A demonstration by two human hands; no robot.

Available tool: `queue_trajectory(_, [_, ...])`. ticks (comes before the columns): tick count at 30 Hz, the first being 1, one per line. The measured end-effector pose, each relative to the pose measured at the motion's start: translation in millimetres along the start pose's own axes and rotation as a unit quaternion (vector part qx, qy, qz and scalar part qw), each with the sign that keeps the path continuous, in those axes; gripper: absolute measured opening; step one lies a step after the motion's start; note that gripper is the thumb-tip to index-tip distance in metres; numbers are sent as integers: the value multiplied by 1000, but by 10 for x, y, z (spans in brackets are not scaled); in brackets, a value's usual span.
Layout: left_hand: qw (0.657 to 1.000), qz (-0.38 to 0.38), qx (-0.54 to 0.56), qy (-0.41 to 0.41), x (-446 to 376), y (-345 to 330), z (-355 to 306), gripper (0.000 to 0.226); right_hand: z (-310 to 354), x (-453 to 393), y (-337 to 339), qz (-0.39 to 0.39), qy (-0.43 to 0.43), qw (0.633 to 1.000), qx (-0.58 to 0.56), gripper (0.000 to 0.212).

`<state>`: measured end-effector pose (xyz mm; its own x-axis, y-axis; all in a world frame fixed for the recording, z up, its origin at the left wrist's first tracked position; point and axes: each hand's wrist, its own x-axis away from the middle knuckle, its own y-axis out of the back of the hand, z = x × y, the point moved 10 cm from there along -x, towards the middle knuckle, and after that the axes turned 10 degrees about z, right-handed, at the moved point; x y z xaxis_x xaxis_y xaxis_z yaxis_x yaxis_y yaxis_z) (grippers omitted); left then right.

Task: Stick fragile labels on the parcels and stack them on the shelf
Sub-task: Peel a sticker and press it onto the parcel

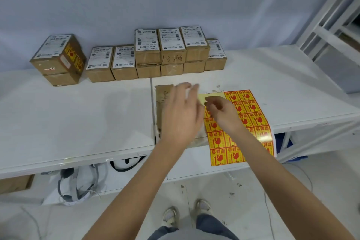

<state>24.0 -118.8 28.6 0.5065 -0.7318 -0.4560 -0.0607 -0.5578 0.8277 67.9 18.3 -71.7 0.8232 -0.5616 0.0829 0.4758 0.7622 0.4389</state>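
Observation:
A brown cardboard parcel (162,103) lies on the white table (78,113) just right of the seam between two tabletops. My left hand (181,119) is spread over it with fingers straight and blurred, hiding most of its top. Beside it lies a yellow sheet of red fragile labels (251,107), whose near end hangs over the table edge. The sheet's top-left corner is bare backing. My right hand (222,111) has its fingers curled and pinches a label at that corner.
A row of brown parcels with white shipping slips (171,48) stands along the back wall, some stacked two high. A stack at the far left (58,56) carries a fragile label. A white metal shelf frame (331,15) stands at the right. Bags lie under the table.

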Motion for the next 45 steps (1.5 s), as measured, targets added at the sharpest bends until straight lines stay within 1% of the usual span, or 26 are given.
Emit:
queue_trajectory(1, [999,46,-9,-14,-83,-205,-156,41,-82,-27,140,-4,-9,999,31,25])
queue_trajectory(2, [994,106,-7,-7,-153,-454,-249,39,-173,-52,282,-9,-20,998,65,27])
queue_trajectory(4, [974,221,3,42,-236,-973,-287,39,-354,-76,541,-22,-45,990,135,34])
queue_trajectory(5, [965,256,-5,61,-271,-1178,-277,40,-427,-82,644,-25,-51,985,164,37])
queue_trajectory(7, [955,285,-32,70,-363,-1461,-279,40,-535,-86,787,-23,-54,974,219,42])
queue_trajectory(9, [953,291,-45,66,-488,-1649,-277,41,-631,-90,846,-6,-48,957,288,46])
queue_trajectory(11, [950,297,-54,73,-612,-1798,-218,42,-743,-92,829,28,-36,938,345,52])
queue_trajectory(13, [945,309,-69,87,-738,-1905,-134,41,-871,-78,775,70,-29,924,375,58])
queue_trajectory(15, [936,328,-80,99,-837,-1996,-70,44,-967,-52,729,96,-22,914,393,62])
queue_trajectory(20, [913,363,-156,106,-1019,-2135,-20,55,-1066,1,695,100,3,912,397,63])
queue_trajectory(22, [903,383,-161,109,-1071,-2167,-8,57,-1072,10,701,92,14,917,387,69])
queue_trajectory(26, [901,400,-100,134,-1097,-2219,36,59,-1079,21,698,75,38,921,380,83])
queue_trajectory(29, [901,401,-55,155,-1087,-2214,67,55,-1079,17,708,72,38,924,373,79])
queue_trajectory(32, [908,389,-32,154,-1112,-2179,48,50,-1050,25,709,79,36,931,354,76])
queue_trajectory(34, [911,377,30,163,-1113,-2172,33,38,-1024,-4,763,73,27,937,342,65])
queue_trajectory(36, [905,369,110,178,-1096,-2176,28,27,-943,-70,856,34,30,942,333,47])
queue_trajectory(37, [902,365,142,181,-1094,-2172,22,24,-879,-105,907,6,35,943,331,41])
queue_trajectory(40, [893,346,216,193,-1105,-2143,24,24,-659,-239,1018,-56,53,945,318,35])
queue_trajectory(42, [882,349,252,192,-1105,-2122,-1,19,-516,-333,1059,-86,70,940,322,32])
queue_trajectory(45, [872,362,272,185,-1112,-2112,-7,19,-423,-474,1061,-99,68,932,342,30])
